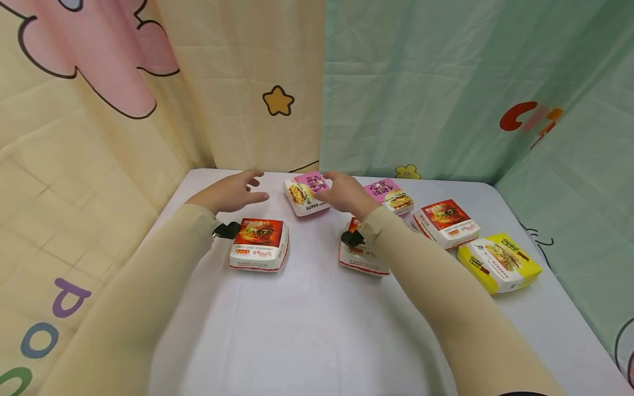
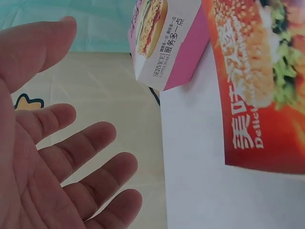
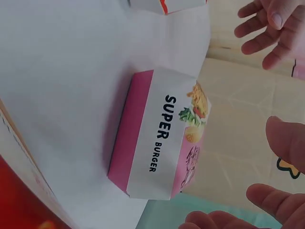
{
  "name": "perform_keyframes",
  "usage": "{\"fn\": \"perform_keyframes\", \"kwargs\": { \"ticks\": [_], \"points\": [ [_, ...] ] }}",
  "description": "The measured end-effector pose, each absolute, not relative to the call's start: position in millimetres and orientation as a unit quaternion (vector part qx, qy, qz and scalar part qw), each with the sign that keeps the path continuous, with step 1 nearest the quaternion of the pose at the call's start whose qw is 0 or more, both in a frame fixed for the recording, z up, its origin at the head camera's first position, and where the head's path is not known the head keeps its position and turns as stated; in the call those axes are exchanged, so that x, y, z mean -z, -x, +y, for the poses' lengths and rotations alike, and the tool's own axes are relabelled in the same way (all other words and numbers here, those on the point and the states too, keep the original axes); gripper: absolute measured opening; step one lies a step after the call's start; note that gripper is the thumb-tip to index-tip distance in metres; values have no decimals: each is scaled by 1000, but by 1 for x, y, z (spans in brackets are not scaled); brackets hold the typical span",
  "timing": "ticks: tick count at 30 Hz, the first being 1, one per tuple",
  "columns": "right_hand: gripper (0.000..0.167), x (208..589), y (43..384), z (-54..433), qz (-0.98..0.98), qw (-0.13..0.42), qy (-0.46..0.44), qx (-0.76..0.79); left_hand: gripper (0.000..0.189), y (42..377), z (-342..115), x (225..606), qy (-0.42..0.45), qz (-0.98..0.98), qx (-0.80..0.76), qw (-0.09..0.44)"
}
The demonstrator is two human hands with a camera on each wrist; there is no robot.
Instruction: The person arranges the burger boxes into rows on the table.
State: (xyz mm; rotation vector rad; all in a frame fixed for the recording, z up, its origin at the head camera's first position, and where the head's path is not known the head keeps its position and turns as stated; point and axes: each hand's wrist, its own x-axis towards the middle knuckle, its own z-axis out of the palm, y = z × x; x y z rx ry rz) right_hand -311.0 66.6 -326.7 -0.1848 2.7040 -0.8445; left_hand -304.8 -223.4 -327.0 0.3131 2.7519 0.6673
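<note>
Both hands reach over the far part of the table, fingers spread and holding nothing. A pink and white burger box (image 1: 299,193), marked SUPER on its side, lies between them near the back edge. My left hand (image 1: 231,192) is a little left of this box, just beyond a red and white burger box (image 1: 260,247). My right hand (image 1: 346,193) is at the pink box's right side and overlaps it in the head view. In the right wrist view, its fingers (image 3: 281,200) are apart from that pink box (image 3: 157,138).
Under my right wrist sits another red and white box (image 1: 364,263), partly hidden. To the right lie a second pink box (image 1: 396,199), a third red and white box (image 1: 447,224) and a yellow box (image 1: 500,263). Patterned curtains (image 1: 416,82) hang around the white table (image 1: 277,330).
</note>
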Motion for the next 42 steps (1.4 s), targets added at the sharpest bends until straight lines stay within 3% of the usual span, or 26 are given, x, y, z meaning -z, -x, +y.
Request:
{"fn": "perform_keyframes", "kwargs": {
  "ticks": [22, 42],
  "points": [
    [79, 345, 348, 66, 934, 190, 42, 298, 84, 350, -182, 346, -109, 958, -188, 188],
    [66, 353, 354, 60, 949, 215, 47, 224, 85, 358, -164, 353, -113, 957, -167, 207]
  ]
}}
